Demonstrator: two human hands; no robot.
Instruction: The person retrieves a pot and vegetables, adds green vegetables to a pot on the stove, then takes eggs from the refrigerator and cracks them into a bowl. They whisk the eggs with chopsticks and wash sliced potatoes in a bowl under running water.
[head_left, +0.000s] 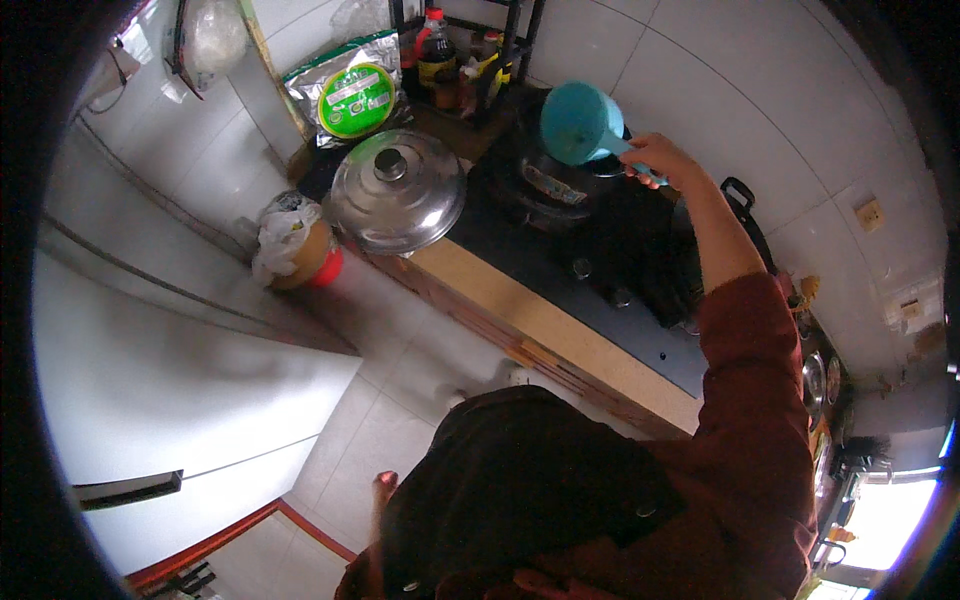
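Observation:
My right hand grips the handle of a light-blue plastic water dipper. I hold the dipper over the far burner area of the black gas stove, where a dark pan's rim shows partly beneath it. The dark surroundings hide most of that pan and its contents. Down by my side, my left hand hangs away from the counter, partly hidden by my dark apron, and its fingers are too small to read. A domed metal pot lid with a black knob lies left of the stove.
A black rack holds a dark sauce bottle. Beside it stands a silver and green package. Another black-handled pan is beyond my forearm. A white refrigerator stands left, near a bagged container on the floor.

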